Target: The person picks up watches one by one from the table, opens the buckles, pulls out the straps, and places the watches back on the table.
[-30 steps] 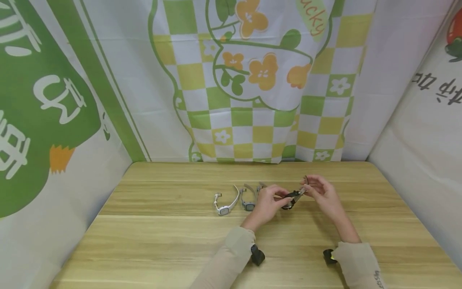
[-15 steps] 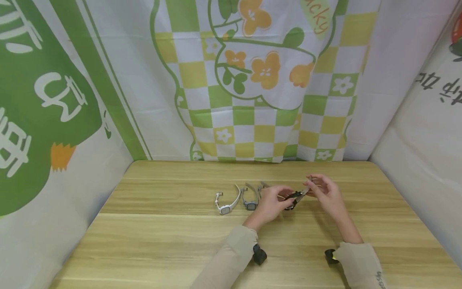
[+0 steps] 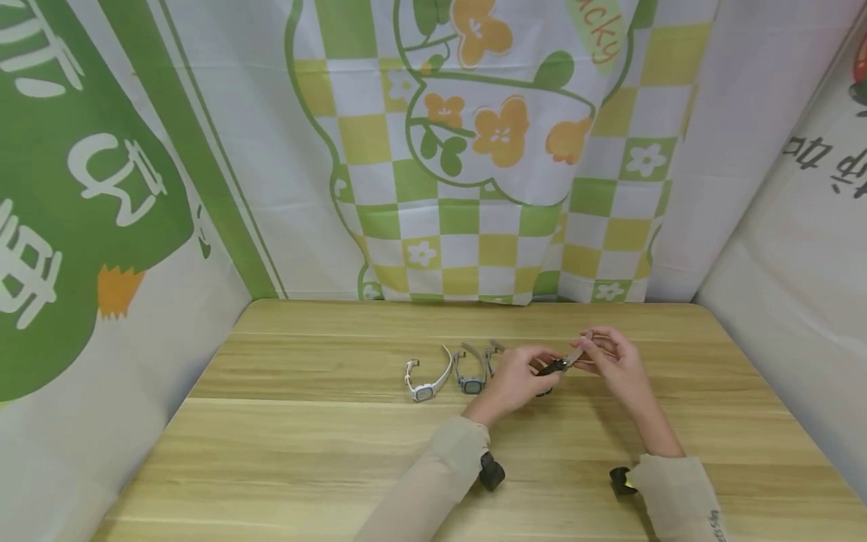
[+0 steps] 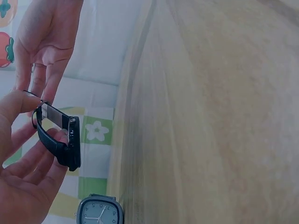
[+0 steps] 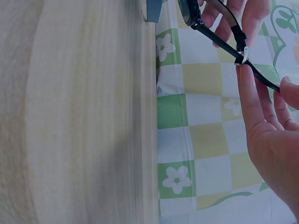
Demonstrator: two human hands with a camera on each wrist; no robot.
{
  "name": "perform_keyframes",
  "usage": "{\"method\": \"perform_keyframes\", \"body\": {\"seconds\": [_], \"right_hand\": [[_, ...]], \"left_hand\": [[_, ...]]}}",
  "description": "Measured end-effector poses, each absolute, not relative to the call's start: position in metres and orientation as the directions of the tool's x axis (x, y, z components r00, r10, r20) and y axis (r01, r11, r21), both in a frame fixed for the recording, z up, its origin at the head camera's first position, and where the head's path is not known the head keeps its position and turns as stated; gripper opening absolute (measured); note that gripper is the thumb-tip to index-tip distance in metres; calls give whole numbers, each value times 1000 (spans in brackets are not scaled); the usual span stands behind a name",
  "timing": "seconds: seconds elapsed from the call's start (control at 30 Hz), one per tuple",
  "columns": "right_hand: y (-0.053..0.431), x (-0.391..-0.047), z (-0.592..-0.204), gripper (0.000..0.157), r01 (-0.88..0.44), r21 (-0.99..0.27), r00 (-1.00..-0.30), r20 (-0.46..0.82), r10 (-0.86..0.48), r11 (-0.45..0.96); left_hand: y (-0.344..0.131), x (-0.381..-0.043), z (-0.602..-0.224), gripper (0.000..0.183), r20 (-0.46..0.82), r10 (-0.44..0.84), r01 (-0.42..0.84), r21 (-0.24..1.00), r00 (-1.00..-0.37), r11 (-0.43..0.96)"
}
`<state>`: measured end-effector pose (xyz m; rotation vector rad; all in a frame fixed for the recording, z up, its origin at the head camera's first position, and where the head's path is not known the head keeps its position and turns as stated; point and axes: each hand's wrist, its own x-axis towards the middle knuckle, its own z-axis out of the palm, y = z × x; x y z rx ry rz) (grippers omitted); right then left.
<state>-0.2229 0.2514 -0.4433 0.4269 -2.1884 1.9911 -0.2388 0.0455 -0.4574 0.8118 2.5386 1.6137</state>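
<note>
A black wristwatch [image 3: 554,367] is held between both hands above the table, its strap run through a silver buckle [image 5: 241,58] into a loop. My left hand [image 3: 516,378] grips the strap near the buckle, with the dark watch case [image 4: 74,142] hanging beside its fingers in the left wrist view. My right hand [image 3: 615,363] pinches the strap's free end [image 5: 265,81] between thumb and fingers, and one fingertip lies at the buckle. Left of the hands lie a white watch [image 3: 424,392] and a grey-blue watch [image 3: 472,386]. A third watch [image 3: 497,346] is mostly hidden behind my left hand.
The wooden table [image 3: 305,444] ends at a back edge against a checkered, flower-printed curtain [image 3: 474,226]. Printed cloth walls stand at both sides. Each sleeve cuff carries a small black device [image 3: 491,472]. A square-faced watch [image 4: 100,211] shows low in the left wrist view.
My right hand has shifted slightly right, and the pinched strap end now looks straighter. My left hand has moved a little right with the wristwatch. The watches on the table stay put.
</note>
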Motion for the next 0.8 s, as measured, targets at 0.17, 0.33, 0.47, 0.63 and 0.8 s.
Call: {"method": "perform_keyframes", "body": {"seconds": [0.17,0.33,0.47,0.63,0.8], "right_hand": [[252,-222,-443,9,-300,-954,-948,298,-114,3],[251,-221,-442,7,-288,-957,-949,289,-127,-24],[252,-221,-443,10,-280,-960,-951,281,-129,-31],[253,-222,-444,12,-280,-959,-949,284,-138,-52],[252,-221,-444,12,-274,-958,-948,284,-143,-91]], "left_hand": [[50,-242,-455,25,252,416,409,843,-874,350],[52,-244,-453,19,262,418,421,835,-870,354],[53,-245,-451,15,264,442,435,831,-857,347],[54,-247,-449,13,247,478,451,808,-843,378],[55,-250,-446,12,211,513,459,781,-832,423]]}}
